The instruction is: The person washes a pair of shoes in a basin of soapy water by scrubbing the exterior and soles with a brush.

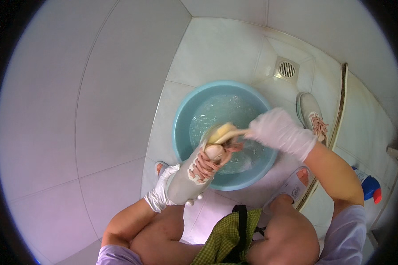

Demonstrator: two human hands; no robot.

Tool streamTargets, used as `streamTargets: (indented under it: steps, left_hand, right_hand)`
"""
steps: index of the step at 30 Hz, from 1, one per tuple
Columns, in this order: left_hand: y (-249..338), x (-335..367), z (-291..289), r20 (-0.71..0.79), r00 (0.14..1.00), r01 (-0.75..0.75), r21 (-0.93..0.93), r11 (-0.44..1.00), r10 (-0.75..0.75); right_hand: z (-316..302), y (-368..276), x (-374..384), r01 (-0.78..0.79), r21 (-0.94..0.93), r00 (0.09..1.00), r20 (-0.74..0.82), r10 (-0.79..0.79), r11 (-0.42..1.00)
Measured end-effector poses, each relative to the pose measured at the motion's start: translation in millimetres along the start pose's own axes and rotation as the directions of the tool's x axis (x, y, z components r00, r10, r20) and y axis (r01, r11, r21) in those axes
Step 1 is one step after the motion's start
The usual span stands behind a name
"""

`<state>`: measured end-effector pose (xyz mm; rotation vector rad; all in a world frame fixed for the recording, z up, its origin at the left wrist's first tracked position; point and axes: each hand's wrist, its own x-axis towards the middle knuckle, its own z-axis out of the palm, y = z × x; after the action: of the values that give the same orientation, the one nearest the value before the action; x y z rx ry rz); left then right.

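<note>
My left hand [161,189], in a white glove, is closed round the toe end of a light grey shoe [181,185] with pink laces. The shoe is tilted over the near left rim of a light blue basin [180,110] that holds water. My right hand [281,132], gloved too, grips the handle of a scrub brush [227,136]. The brush's pale yellow head lies against the heel end of the shoe, by its opening, and is slightly blurred. Most of its bristles are hidden.
A second grey shoe [311,112] with pink laces stands on the tiles right of the basin. Behind it is a floor drain [287,69]. A raised strip [338,115] crosses the floor at the right. Beyond it lies a blue bottle [370,185] with a red cap.
</note>
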<state>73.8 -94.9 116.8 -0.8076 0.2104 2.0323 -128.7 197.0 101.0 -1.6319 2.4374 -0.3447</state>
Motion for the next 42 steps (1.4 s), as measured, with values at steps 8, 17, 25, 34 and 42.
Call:
streamTargets:
  steps: [8, 17, 25, 34, 42]
  left_hand:
    - [-2.0, 13.2, -30.4, 0.090, 0.996, 0.001, -0.077, 0.997, 0.006]
    - [-12.4, 18.8, -74.2, 0.287, 0.950, -0.075, -0.184, 0.980, 0.126]
    - [1.3, -18.8, -0.3, -0.354, 0.760, -0.407, 0.396, 0.823, 0.545]
    - [-8.9, -27.6, -31.9, -0.415, 0.574, -0.447, 0.564, 0.694, 0.706]
    - [-15.2, -34.0, -13.8, -0.452, 0.502, -0.425, 0.613, 0.666, 0.737]
  right_hand:
    - [-0.7, -3.6, 15.8, 0.093, -0.087, 0.993, 0.078, -0.087, 0.992]
    - [17.2, -16.1, 17.6, 0.045, -0.064, 0.994, -0.094, -0.051, 0.997]
    - [41.9, -36.4, 12.9, -0.614, 0.460, 0.785, 0.444, 0.433, 0.641]
    - [26.5, -27.2, 5.3, -0.306, 0.227, 0.885, 0.426, 0.189, 0.924]
    - [26.4, -43.2, 4.0, -0.146, 0.212, 0.921, 0.385, 0.055, 0.966]
